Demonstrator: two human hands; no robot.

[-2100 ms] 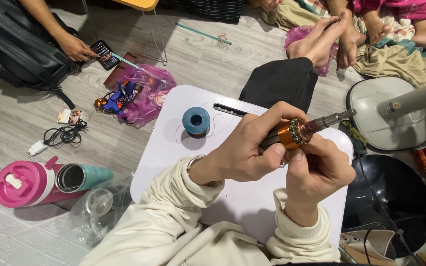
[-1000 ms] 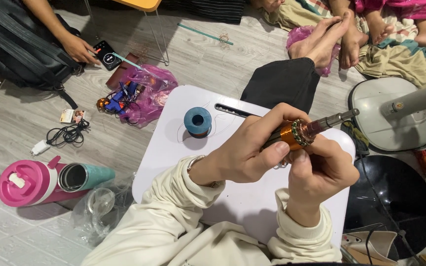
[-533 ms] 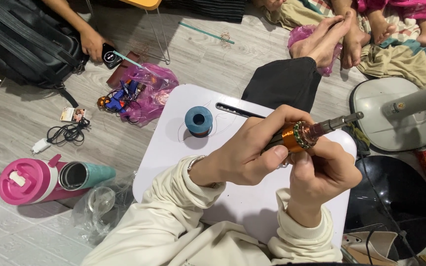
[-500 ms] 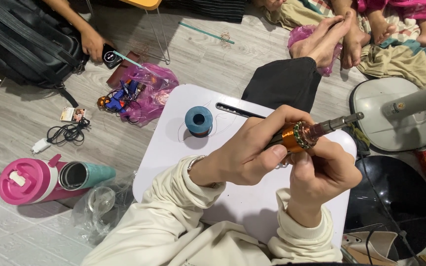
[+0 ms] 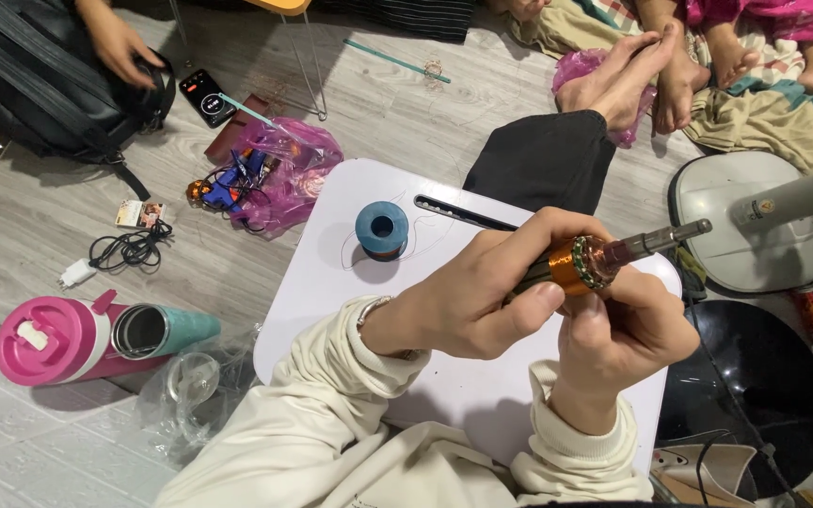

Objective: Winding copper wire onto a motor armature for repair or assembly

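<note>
My left hand (image 5: 482, 292) grips a small motor rotor (image 5: 583, 263) with copper windings and a steel shaft that points up to the right. My right hand (image 5: 618, 334) sits just under the rotor, its fingers curled against the winding end. Both hands hover above a small white table (image 5: 350, 282). A blue spool of thin wire (image 5: 381, 229) stands on the table to the left of my hands, with a dark slim tool (image 5: 463, 214) lying beside it.
A pink bottle (image 5: 49, 339) and a teal cup (image 5: 162, 329) lie on the floor at left, beside a clear bag (image 5: 190, 386). A pink plastic bag with parts (image 5: 270, 174), a cable with charger (image 5: 124, 252) and a phone (image 5: 207, 96) lie further back. Another person's hand (image 5: 119, 42) rests on a black bag (image 5: 39, 85). Other people's feet (image 5: 632, 75) are at the top right. A white fan base (image 5: 755, 226) stands at right.
The other person's hand has moved from the phone up to the black bag. My own hands stay on the rotor with only slight shifts.
</note>
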